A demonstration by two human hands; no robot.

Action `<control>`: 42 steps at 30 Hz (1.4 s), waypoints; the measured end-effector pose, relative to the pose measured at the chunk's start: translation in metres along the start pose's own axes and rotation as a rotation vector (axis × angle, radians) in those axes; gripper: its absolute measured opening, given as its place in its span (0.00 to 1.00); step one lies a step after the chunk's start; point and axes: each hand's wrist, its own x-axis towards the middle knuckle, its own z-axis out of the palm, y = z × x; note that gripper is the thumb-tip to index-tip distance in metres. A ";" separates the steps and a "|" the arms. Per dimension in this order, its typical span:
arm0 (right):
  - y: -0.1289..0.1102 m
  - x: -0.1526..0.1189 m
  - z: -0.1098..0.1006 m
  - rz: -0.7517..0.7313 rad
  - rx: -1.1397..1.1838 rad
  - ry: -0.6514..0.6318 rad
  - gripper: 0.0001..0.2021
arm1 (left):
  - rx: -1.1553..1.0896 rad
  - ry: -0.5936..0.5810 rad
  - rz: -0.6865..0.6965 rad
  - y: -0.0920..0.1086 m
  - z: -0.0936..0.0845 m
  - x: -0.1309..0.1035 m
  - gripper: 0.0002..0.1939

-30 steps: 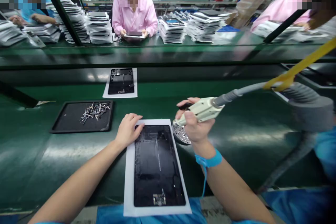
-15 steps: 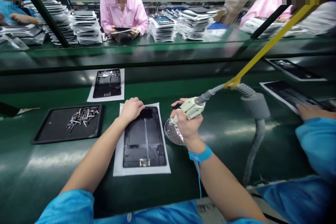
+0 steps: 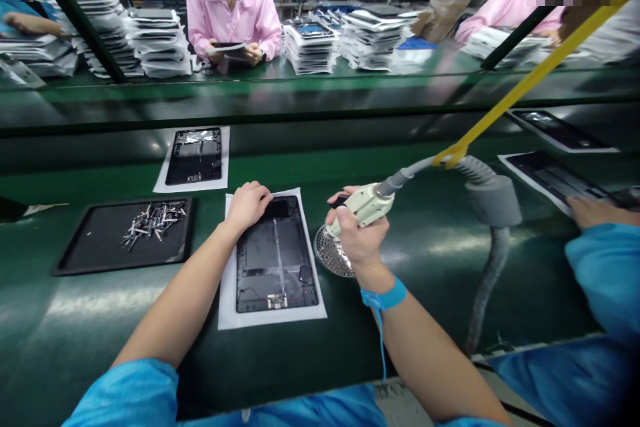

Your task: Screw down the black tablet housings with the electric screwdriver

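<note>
A tablet housing (image 3: 270, 253) with dark inner parts and a pale strip down its middle lies on a white sheet (image 3: 227, 313) on the green bench. My left hand (image 3: 247, 205) is bent over its upper left corner, the fingers curled at the top edge. Its fingertips are partly hidden. My right hand (image 3: 361, 233) is wrapped around a cream-coloured hand tool (image 3: 369, 204), whose grey cable (image 3: 407, 175) runs to a yellow strap (image 3: 525, 90). Below and left of that hand is a round perforated metal disc (image 3: 333, 253); whether it belongs to the tool I cannot tell.
On the left, a black tray (image 3: 100, 240) holds many small metallic strips (image 3: 155, 221). Another tablet housing (image 3: 194, 157) lies beyond on white paper. A co-worker's hand (image 3: 595, 213) touches a dark panel at right. Paper-layered stacks (image 3: 156, 43) stand before people opposite.
The view has shifted slightly. The sheet and tablet housing under my left hand look turned a little. Both hands keep their hold. The person opposite has tilted the item in their hands.
</note>
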 end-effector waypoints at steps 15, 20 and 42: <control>-0.038 -0.018 0.015 0.026 0.213 -0.026 0.13 | -0.046 -0.030 -0.032 0.006 0.000 -0.001 0.10; -0.057 -0.065 0.039 0.205 0.391 -0.380 0.14 | -0.023 -0.047 -0.052 0.009 -0.001 -0.001 0.11; -0.048 -0.093 0.049 0.109 0.280 -0.523 0.15 | 0.012 -0.091 -0.071 0.014 -0.004 -0.003 0.12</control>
